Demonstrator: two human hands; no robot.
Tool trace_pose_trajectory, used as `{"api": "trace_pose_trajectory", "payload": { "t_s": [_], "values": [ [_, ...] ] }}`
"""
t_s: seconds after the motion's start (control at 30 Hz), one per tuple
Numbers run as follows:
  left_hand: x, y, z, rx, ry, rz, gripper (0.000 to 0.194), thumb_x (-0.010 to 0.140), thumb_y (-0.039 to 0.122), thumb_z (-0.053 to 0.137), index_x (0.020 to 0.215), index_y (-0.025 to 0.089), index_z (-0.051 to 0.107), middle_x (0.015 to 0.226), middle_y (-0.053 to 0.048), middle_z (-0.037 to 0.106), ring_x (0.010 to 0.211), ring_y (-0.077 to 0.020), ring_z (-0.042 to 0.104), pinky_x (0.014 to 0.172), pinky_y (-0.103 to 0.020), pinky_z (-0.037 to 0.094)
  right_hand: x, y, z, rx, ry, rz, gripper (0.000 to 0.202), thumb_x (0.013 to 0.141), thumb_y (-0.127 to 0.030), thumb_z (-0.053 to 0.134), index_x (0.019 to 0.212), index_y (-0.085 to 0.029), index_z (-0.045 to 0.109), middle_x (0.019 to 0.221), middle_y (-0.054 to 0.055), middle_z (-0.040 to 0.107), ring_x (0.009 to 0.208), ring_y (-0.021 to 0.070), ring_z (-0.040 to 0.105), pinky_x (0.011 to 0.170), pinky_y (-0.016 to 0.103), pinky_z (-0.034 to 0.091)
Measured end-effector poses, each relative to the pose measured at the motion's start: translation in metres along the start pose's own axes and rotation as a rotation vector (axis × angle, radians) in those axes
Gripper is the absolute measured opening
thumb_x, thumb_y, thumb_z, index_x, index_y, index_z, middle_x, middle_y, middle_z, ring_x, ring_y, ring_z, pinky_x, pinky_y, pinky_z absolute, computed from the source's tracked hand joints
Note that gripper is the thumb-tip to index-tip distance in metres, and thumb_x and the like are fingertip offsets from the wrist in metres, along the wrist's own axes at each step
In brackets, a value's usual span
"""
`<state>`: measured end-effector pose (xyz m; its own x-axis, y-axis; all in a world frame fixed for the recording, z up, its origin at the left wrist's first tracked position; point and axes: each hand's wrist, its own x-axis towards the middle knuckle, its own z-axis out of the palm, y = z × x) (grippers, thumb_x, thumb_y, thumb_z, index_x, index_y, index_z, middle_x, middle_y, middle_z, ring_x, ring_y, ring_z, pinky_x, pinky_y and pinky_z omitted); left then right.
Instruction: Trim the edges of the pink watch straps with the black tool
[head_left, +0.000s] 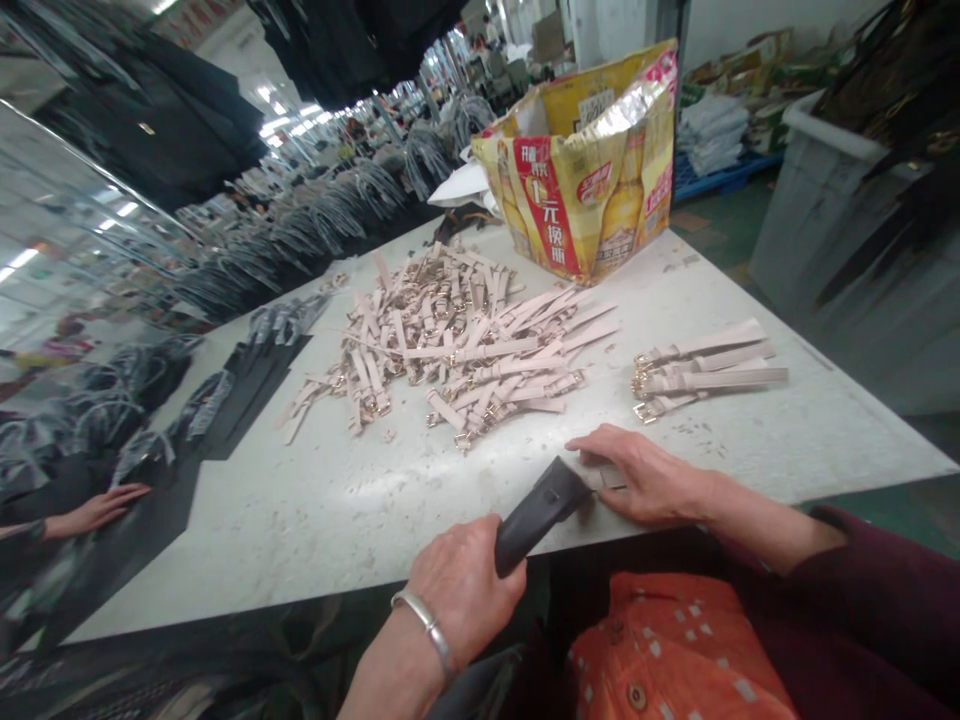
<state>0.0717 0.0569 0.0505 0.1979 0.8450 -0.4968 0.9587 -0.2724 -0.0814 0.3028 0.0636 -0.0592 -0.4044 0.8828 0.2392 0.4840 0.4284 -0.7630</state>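
Note:
My left hand (469,580), with a silver bangle at the wrist, is closed around a black handheld tool (536,515) with a broad, flattened far end. Its exact kind does not show. That end reaches close to my right hand (649,475), which rests at the near edge of the table with fingers curled over a short beige strap (613,479); most of this strap is hidden. Beyond my hands lies a heap of beige buckle straps (480,350) with gold-coloured buckles. A smaller bundle of similar straps (712,375) lies to the right, buckles facing left.
A yellow-and-red cardboard box (585,190) stands at the back of the white table (337,510). Dark pieces with wrapped handles (240,390) line the left side, where another person's hand (97,510) rests. A grey bin (817,220) stands beyond the right edge.

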Motion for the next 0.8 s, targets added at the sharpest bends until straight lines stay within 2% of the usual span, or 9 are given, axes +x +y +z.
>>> {"api": "trace_pose_trajectory", "payload": {
  "t_s": [0.1,0.23,0.33,0.43,0.6,0.67,0.8],
  "values": [
    [0.001,0.003,0.001,0.003,0.001,-0.003,0.026,0.076,0.038,0.046,0.085,0.02,0.063,0.078,-0.007,0.068,0.073,-0.0221,0.065,0.062,-0.027,0.043,0.002,-0.001,0.0,-0.005,0.009,0.01,0.037,0.064,-0.012,0.058,0.101,-0.015,0.057,0.096,0.008,0.056,0.088,0.0197,0.054,0.079,0.031,0.045],
    [0.006,0.01,0.002,-0.025,0.031,0.01,0.028,0.076,0.038,0.047,0.089,0.019,0.063,0.081,-0.007,0.068,0.077,-0.0212,0.064,0.064,-0.026,0.042,0.003,-0.002,0.003,0.0,-0.006,0.03,0.019,0.064,-0.008,0.056,0.081,-0.016,0.056,0.092,0.006,0.056,0.083,0.0176,0.054,0.075,0.029,0.045],
    [0.008,0.008,0.005,-0.079,0.037,0.005,0.028,0.077,0.037,0.046,0.088,0.019,0.063,0.082,-0.008,0.068,0.072,-0.0187,0.063,0.06,-0.025,0.041,0.002,-0.004,0.005,-0.019,0.011,0.049,0.016,0.065,-0.009,0.056,0.079,-0.016,0.056,0.097,0.007,0.055,0.087,0.0183,0.054,0.079,0.029,0.044],
    [0.008,-0.002,0.01,-0.128,0.038,-0.041,0.028,0.077,0.037,0.047,0.088,0.018,0.063,0.082,-0.007,0.069,0.07,-0.0169,0.063,0.059,-0.024,0.04,0.001,-0.007,0.006,-0.094,0.024,0.081,0.016,0.066,-0.009,0.056,0.08,-0.017,0.056,0.096,0.007,0.055,0.09,0.0199,0.052,0.08,0.03,0.042],
    [-0.001,-0.028,0.015,-0.206,0.054,-0.117,0.028,0.077,0.041,0.048,0.087,0.019,0.062,0.075,-0.004,0.068,0.067,-0.0164,0.062,0.058,-0.023,0.039,0.002,-0.011,0.008,-0.276,0.023,0.148,0.015,0.069,-0.01,0.055,0.082,-0.018,0.057,0.081,0.004,0.056,0.078,0.0183,0.05,0.07,0.029,0.038],
    [-0.006,-0.034,0.015,-0.26,0.056,-0.103,0.027,0.078,0.041,0.048,0.084,0.019,0.061,0.071,-0.002,0.066,0.066,-0.0156,0.062,0.058,-0.023,0.039,0.002,-0.012,0.01,-0.298,0.04,0.107,0.01,0.073,-0.01,0.052,0.077,-0.018,0.057,0.076,0.003,0.055,0.074,0.0167,0.049,0.067,0.028,0.036],
    [-0.018,-0.036,0.014,-0.303,0.06,-0.088,0.026,0.078,0.042,0.048,0.081,0.019,0.06,0.068,-0.001,0.065,0.065,-0.0149,0.061,0.059,-0.023,0.04,-0.003,-0.012,0.017,-0.294,0.059,-0.067,0.017,0.082,-0.01,0.046,0.074,-0.018,0.059,0.077,0.005,0.056,0.075,0.0169,0.048,0.068,0.029,0.037]
  ]
}}
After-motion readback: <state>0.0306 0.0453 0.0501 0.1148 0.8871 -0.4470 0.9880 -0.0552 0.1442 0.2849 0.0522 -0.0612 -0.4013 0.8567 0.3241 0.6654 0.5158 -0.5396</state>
